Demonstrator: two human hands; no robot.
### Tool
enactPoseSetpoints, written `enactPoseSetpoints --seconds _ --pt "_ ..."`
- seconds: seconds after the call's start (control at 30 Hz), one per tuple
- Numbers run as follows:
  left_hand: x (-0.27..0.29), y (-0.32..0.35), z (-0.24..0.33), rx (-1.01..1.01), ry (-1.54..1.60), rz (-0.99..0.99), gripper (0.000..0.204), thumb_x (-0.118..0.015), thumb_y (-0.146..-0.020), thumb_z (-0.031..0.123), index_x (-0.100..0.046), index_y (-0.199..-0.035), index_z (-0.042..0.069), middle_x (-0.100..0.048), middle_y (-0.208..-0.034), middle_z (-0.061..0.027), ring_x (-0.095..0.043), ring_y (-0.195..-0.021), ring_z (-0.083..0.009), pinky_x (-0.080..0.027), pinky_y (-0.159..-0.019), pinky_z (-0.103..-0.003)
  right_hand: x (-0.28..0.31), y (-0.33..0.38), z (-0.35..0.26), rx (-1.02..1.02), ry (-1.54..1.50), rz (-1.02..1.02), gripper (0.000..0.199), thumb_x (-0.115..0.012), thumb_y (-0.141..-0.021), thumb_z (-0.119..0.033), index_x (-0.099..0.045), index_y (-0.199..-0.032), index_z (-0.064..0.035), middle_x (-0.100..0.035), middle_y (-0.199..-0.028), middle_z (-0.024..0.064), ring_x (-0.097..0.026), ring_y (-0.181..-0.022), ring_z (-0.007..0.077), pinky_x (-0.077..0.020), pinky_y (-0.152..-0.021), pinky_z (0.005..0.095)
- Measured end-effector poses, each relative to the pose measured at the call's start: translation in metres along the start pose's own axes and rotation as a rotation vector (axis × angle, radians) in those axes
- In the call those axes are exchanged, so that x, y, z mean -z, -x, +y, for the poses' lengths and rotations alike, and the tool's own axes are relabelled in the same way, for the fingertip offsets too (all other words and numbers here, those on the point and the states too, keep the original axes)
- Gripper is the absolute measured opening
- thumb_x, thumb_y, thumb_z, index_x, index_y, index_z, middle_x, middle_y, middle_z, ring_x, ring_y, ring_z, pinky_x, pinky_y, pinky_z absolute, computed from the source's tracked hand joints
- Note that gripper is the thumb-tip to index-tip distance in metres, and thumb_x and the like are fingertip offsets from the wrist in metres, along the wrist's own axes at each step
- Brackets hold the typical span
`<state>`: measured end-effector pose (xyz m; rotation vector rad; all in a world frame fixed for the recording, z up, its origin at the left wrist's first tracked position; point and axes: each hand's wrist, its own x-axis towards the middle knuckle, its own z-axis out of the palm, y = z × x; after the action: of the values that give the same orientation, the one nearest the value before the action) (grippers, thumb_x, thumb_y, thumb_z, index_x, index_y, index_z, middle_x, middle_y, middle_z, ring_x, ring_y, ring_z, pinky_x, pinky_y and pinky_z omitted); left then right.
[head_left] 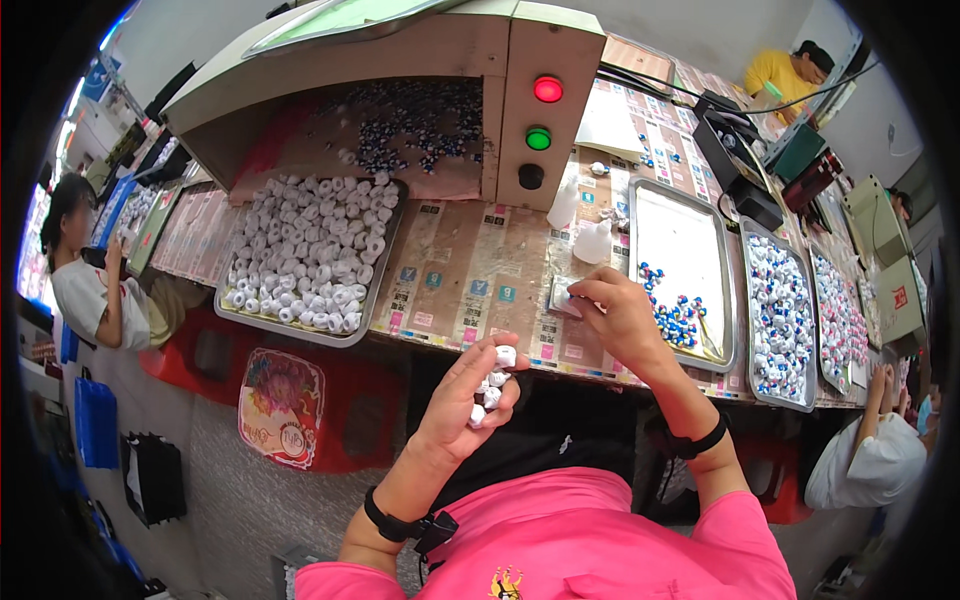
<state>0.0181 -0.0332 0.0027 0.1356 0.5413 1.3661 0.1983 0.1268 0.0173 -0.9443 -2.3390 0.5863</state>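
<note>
Several small white knobbly plastic pieces (pixel 492 381) rest in my left hand (pixel 462 392). Its fingers curl around them, and one piece sits up near the thumb and index fingertip. My right hand (pixel 617 312) is at the table's front edge, thumb and fingers pinched together over a small square pad (pixel 562 297). Whatever those fingertips hold is too small and covered to make out. A white squeeze bottle (pixel 593 243) stands just beyond the right hand. To its right is a metal tray (pixel 689 215) with a white lining, where small blue, red and white parts (pixel 678 322) are heaped.
Left of my hands, a metal tray (pixel 372 310) is full of white pieces. Behind it stands a beige machine (pixel 545 45) with red and green lights. More loaded trays (pixel 780 330) line the right. A red stool (pixel 352 420) is below; people sit at both sides.
</note>
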Motion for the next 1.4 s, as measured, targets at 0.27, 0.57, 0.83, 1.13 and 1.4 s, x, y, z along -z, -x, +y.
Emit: enactPoseSetpoints --seconds 0.27,0.57,0.83,1.13,1.4 --pt "0.008 -0.004 -0.013 0.026 0.016 -0.046 0.027 -0.051 -0.098 0.023 -0.051 -0.122 0.009 -0.059 -0.097 -0.0083 -0.05 -0.061 -0.0104 -0.037 -0.041 -0.018 0.004 0.003 -0.002 0.02 -0.087 0.039 0.012 -0.069 -0.077 -0.003 -0.07 -0.089 -0.0031 -0.064 -0.086 0.012 -0.063 -0.074 0.0283 -0.0502 -0.067 0.0345" --pt "-0.003 -0.013 -0.025 0.021 -0.129 0.0 0.027 -0.056 -0.095 0.022 -0.053 -0.118 0.008 -0.059 -0.094 -0.0075 -0.051 -0.06 -0.0089 -0.037 -0.041 -0.017 0.021 0.038 -0.04 -0.08 -0.459 0.007 0.016 -0.07 -0.078 0.001 -0.069 -0.093 -0.0009 -0.066 -0.088 0.0082 -0.061 -0.072 0.0122 -0.0488 -0.061 0.0234" --pt "-0.01 -0.014 -0.034 0.02 -0.142 0.015 0.021 -0.061 -0.093 0.019 -0.056 -0.109 0.007 -0.06 -0.088 -0.0062 -0.051 -0.054 -0.006 -0.033 -0.037 -0.016 0.017 0.053 -0.049 -0.177 -0.668 -0.077 0.017 -0.069 -0.08 0.0 -0.069 -0.097 0.0003 -0.065 -0.093 0.01 -0.063 -0.075 0.0116 -0.0513 -0.065 0.0228" --pt "-0.007 -0.014 -0.035 0.037 -0.258 0.065 0.019 -0.062 -0.092 0.018 -0.058 -0.104 0.004 -0.061 -0.082 -0.0056 -0.05 -0.054 -0.0064 -0.034 -0.038 -0.017 0.017 0.053 -0.041 -0.206 -0.677 -0.14 0.015 -0.073 -0.079 -0.006 -0.073 -0.094 -0.0035 -0.067 -0.082 0.0067 -0.06 -0.07 0.0091 -0.0476 -0.062 0.0221" --pt "-0.019 -0.017 -0.03 0.05 -0.196 0.021 0.025 -0.05 -0.098 0.021 -0.051 -0.116 0.004 -0.056 -0.09 -0.0066 -0.044 -0.052 -0.0088 -0.032 -0.038 -0.018 0.045 0.054 -0.027 -0.08 -0.504 0.078 0.014 -0.071 -0.079 -0.002 -0.07 -0.092 -0.0018 -0.068 -0.084 0.0054 -0.06 -0.072 0.0113 -0.0475 -0.064 0.024"
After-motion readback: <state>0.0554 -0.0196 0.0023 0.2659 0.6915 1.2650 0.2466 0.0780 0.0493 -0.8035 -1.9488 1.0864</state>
